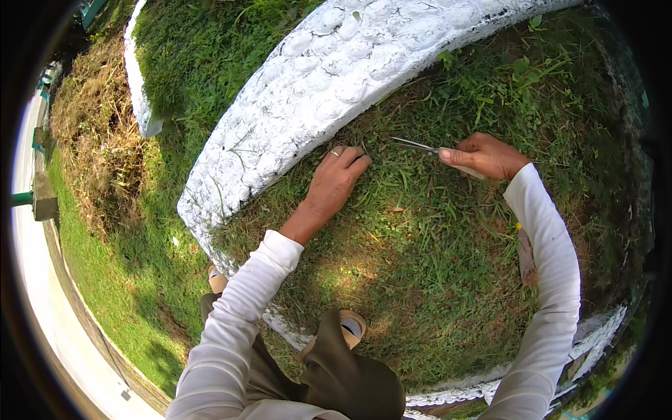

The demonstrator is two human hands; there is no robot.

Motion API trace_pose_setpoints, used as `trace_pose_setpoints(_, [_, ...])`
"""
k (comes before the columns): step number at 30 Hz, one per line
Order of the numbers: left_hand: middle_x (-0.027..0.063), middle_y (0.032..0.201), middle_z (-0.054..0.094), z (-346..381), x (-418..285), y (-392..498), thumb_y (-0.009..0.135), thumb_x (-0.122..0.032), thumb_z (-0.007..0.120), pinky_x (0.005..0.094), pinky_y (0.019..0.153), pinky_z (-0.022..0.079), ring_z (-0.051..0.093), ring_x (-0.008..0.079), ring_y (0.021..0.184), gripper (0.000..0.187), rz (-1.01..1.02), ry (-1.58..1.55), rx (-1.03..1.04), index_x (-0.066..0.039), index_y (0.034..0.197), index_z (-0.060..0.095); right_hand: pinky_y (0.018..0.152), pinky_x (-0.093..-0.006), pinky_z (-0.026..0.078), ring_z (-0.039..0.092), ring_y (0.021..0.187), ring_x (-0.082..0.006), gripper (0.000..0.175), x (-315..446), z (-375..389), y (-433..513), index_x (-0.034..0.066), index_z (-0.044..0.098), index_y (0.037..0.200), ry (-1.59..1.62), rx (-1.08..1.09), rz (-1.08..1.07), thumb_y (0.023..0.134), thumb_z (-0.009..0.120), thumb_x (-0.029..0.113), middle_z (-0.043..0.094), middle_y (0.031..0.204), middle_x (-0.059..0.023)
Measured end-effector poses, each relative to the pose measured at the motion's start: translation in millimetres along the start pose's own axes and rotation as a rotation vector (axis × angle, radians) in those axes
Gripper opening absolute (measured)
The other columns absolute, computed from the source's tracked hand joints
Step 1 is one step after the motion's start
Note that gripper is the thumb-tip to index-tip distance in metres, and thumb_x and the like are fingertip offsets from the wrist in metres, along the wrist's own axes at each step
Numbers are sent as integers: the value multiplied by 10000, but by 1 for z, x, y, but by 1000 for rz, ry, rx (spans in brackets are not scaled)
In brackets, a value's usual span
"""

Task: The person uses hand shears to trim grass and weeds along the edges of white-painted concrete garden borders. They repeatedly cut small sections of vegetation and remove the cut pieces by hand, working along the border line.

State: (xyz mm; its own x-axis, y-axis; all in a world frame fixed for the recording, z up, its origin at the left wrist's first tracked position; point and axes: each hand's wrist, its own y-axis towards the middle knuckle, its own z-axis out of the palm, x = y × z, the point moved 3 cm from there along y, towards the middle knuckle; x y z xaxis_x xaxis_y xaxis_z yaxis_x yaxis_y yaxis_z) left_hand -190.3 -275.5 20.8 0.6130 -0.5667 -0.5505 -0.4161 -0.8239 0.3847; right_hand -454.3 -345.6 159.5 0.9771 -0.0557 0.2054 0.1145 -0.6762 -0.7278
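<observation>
Low in the grass (415,210), my left hand (336,178) is beside the foot of a white-painted stone border (315,89). Its fingers are curled with the tips turned down, so whether they pinch any blades is hidden. A ring sits on one finger. To the right, my right hand (485,156) grips slim metal shears (415,144), the thumb lying on top near the pivot. The narrow blades point left toward my left hand, a short gap away from it. Part of a pale handle (471,171) shows under the palm.
My sandalled foot (353,326) rests by the lower white edging (286,328); the other sandal (217,280) is further left. A flat brownish piece (526,257) lies near my right sleeve. Dry cut brush (100,131) is heaped at left, near a concrete block (45,197).
</observation>
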Motion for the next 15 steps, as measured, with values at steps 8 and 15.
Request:
trace_pose_setpoints(8, [111, 1162, 652, 1, -1, -18, 789, 78, 601, 389, 876, 544, 645, 312, 1032, 373, -23, -124, -158, -61, 1129, 665, 771, -457, 550, 711, 777, -302, 995, 35, 7, 42, 0, 752, 791, -4, 69, 14, 673, 492, 954, 705, 747, -174])
trace_pose_setpoints(15, [117, 1152, 664, 1, -1, -22, 840, 70, 613, 380, 865, 551, 657, 303, 1028, 319, -52, -171, -217, -60, 1125, 671, 655, -390, 527, 655, 620, -214, 920, 19, 22, 53, 20, 765, 844, 111, 33, -44, 746, 508, 898, 622, 604, -83])
